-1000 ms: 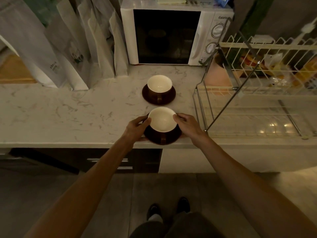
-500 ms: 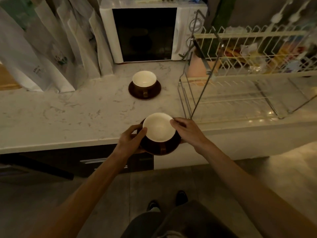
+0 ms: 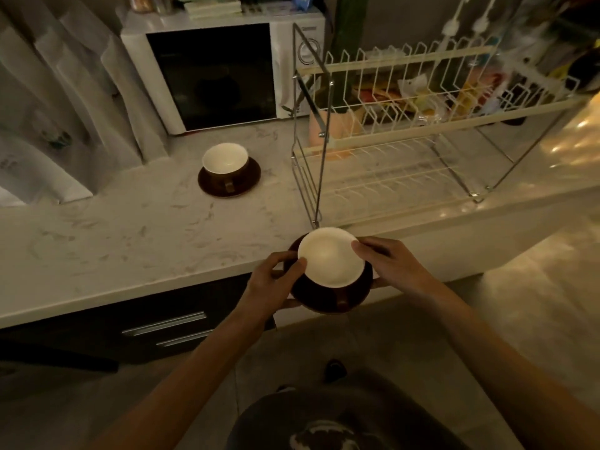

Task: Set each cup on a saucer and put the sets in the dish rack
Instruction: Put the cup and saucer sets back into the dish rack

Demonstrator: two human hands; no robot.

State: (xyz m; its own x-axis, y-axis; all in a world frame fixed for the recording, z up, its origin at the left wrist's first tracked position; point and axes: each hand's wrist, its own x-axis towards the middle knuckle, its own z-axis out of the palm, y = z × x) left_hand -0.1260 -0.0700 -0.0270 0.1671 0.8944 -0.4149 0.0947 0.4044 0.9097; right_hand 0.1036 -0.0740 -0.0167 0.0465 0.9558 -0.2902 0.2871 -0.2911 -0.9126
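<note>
Glossy glazed ceramic cups [image 3: 330,257], brown outside, cream within. Smooth veined marble surface [image 3: 130,235]. Shiny metal rack [image 3: 316,131] frame, cream-coated wire. Glossy white microwave [image 3: 207,76].

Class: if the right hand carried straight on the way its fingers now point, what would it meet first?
The right hand points left across the cup, so it would probably meet the left hand gripping the opposite side of the saucer; depth is unclear.

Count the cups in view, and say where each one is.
2. One cup sits on a saucer held by both hands, left hand and right hand, at the counter edge. The other cup sits on its saucer on the counter by the microwave. None visible in the rack.
</note>
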